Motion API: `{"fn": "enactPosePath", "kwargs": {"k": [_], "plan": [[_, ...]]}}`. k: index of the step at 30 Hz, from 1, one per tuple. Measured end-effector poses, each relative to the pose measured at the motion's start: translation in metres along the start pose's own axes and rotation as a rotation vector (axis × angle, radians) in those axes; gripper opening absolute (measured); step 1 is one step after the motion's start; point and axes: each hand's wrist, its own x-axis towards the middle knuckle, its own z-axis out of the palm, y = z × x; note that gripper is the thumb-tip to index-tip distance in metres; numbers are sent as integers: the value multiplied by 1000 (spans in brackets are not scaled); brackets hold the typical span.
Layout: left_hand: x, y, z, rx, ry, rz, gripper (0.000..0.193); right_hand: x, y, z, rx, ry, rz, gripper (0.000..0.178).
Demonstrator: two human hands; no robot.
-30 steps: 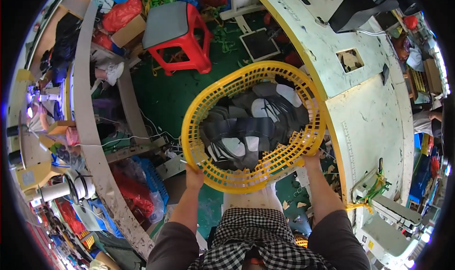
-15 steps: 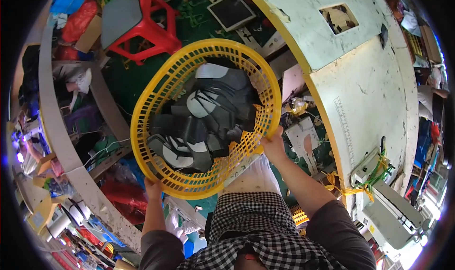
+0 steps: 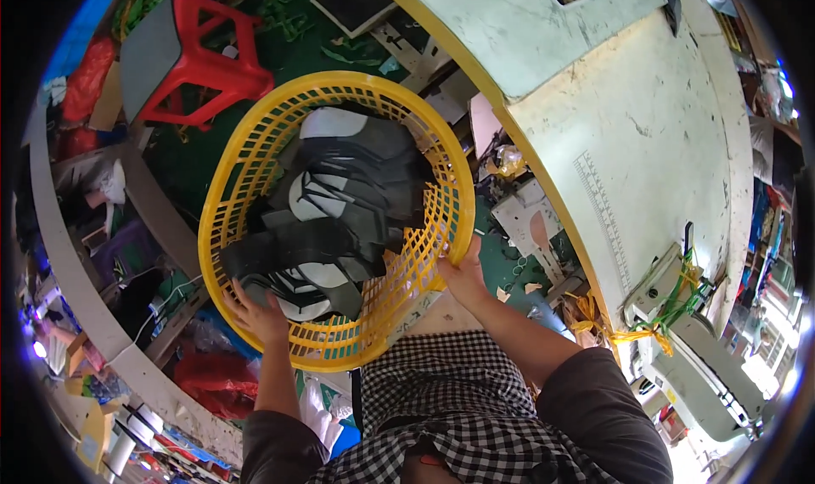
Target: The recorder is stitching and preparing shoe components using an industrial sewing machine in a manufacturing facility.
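Note:
A yellow plastic basket [image 3: 210,197] with slatted walls is in front of my body, tilted. Flat dark grey and black cut pieces [image 3: 373,157], some with white rounded ends, lie stacked and overlapping inside it. My right hand [image 3: 464,273] is closed around the near right rim. Over the near left rim, my left hand [image 3: 261,316] reaches into the basket with fingers apart. Its fingertips are at the lower left stack of pieces; whether they press on them I cannot tell.
A red stool [image 3: 216,81] with a grey seat stands at the far left. On the right is a pale worktable [image 3: 654,153] with a yellow edge and a sewing machine [image 3: 705,382]. A bench edge [image 3: 93,280] curves along the left. Scraps and metal parts litter the green floor [image 3: 293,21].
My left hand has left the rim and moved inside the basket, fingers spread. In the picture, the basket, stool and table have shifted left. The right hand keeps its hold.

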Motion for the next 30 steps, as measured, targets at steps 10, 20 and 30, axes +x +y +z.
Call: {"fn": "enactPosePath", "kwargs": {"k": [10,20,30], "plan": [[185,15,15,79,-174,-128,55,18,-2,17,306,-74,349,61],[141,-150,18,-86,-218,-176,49,13,-39,66,91,-159,253,66],[68,-49,35,-49,45,-76,65,44,7,83,-199,-365,153,77]]}}
